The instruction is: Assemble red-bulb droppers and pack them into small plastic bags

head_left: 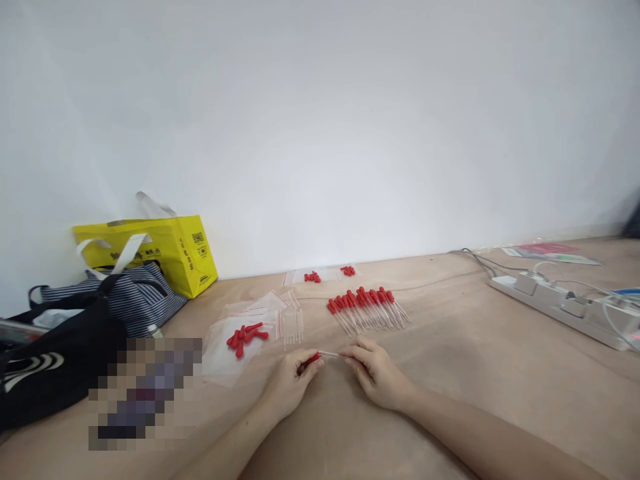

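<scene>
Near the table's front, my left hand (294, 377) is closed on the red rubber bulb of a dropper (311, 361). The dropper's clear tube points right, and the fingertips of my right hand (375, 372) pinch its far end. Beyond my hands lies a row of red-bulbed droppers (367, 308) with clear tubes. Several loose red bulbs (243, 339) rest on clear zip bags (220, 363) to the left. Clear glass tubes (294, 327) lie between those bags and the dropper row.
Bagged red bulbs and tubes (327, 275) lie by the wall. At left stand a yellow bag (193, 257), a striped bag (145, 300) and a black bag (65, 360), with a pixelated patch in front. A white power strip (560, 310) with cables is at right.
</scene>
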Demonstrator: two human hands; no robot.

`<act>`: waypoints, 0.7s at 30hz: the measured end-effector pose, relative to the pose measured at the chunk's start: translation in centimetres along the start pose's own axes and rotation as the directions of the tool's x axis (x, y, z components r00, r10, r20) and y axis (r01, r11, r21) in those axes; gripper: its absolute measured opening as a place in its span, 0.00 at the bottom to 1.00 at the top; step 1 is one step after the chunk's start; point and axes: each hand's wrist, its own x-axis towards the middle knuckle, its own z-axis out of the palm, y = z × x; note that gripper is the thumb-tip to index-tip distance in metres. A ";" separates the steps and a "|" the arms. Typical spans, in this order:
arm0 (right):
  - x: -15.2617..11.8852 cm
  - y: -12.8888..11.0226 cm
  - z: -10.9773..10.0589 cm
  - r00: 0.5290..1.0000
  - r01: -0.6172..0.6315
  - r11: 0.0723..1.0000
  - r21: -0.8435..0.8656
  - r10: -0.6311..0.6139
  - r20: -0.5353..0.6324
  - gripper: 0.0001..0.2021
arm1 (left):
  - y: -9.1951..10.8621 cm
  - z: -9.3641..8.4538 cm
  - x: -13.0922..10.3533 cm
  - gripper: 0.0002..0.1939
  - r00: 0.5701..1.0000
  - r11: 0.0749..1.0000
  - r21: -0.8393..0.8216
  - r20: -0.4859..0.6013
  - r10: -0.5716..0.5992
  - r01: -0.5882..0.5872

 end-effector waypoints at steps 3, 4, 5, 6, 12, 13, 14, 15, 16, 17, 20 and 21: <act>0.1 -0.2 0.0 1.000 0.005 0.999 -0.047 -0.005 0.007 0.12 | 0.1 0.1 0.0 0.10 0.999 1.000 -0.019 -0.048 0.004 -0.005; 0.1 -0.2 0.0 1.000 0.002 0.998 -0.059 -0.002 0.002 0.11 | 0.1 0.1 0.0 0.10 0.997 0.999 -0.040 -0.082 -0.007 0.004; 0.2 -0.3 -0.1 1.000 -0.004 0.998 -0.068 0.003 -0.005 0.10 | 0.1 0.2 0.0 0.10 0.993 0.998 -0.063 -0.113 -0.019 0.012; 0.2 -0.3 -0.1 1.000 -0.010 0.997 -0.074 0.009 -0.013 0.09 | 0.2 0.3 0.0 0.10 0.990 0.997 -0.078 -0.140 -0.025 0.014; 0.0 -0.9 -0.1 1.000 -0.003 0.996 -0.089 0.003 0.000 0.11 | 0.5 0.5 -0.3 0.09 0.972 0.996 -0.034 -0.223 0.076 -0.086; -0.1 -1.0 -0.1 1.000 0.007 0.995 -0.096 -0.007 0.009 0.11 | 0.5 0.5 -0.4 0.09 0.969 0.996 -0.024 -0.232 0.082 -0.090; -0.1 -1.1 -0.1 1.000 0.022 0.994 -0.106 -0.020 0.019 0.11 | 0.5 0.5 -0.6 0.09 0.969 0.996 -0.012 -0.233 0.087 -0.092; -0.1 -1.2 -0.2 0.999 0.040 0.992 -0.121 -0.037 0.029 0.12 | 0.5 0.5 -0.7 0.10 0.970 0.996 -0.001 -0.226 0.089 -0.091; -0.2 -1.2 -0.3 0.998 0.062 0.988 -0.139 -0.057 0.041 0.12 | 0.5 0.4 -0.9 0.10 0.972 0.996 0.012 -0.216 0.093 -0.093; -0.2 -1.2 -0.5 0.996 0.085 0.984 -0.158 -0.077 0.054 0.12 | 0.5 0.4 -1.0 0.10 0.974 0.995 0.026 -0.200 0.101 -0.098; -0.1 -1.1 -1.2 0.987 0.154 0.961 -0.230 -0.136 0.091 0.12 | 0.4 0.3 -1.2 0.11 0.978 0.984 0.095 -0.130 0.161 -0.150; -0.1 -1.1 -1.5 0.983 0.173 0.949 -0.263 -0.152 0.099 0.12 | 0.4 0.2 -1.3 0.11 0.976 0.977 0.124 -0.109 0.186 -0.172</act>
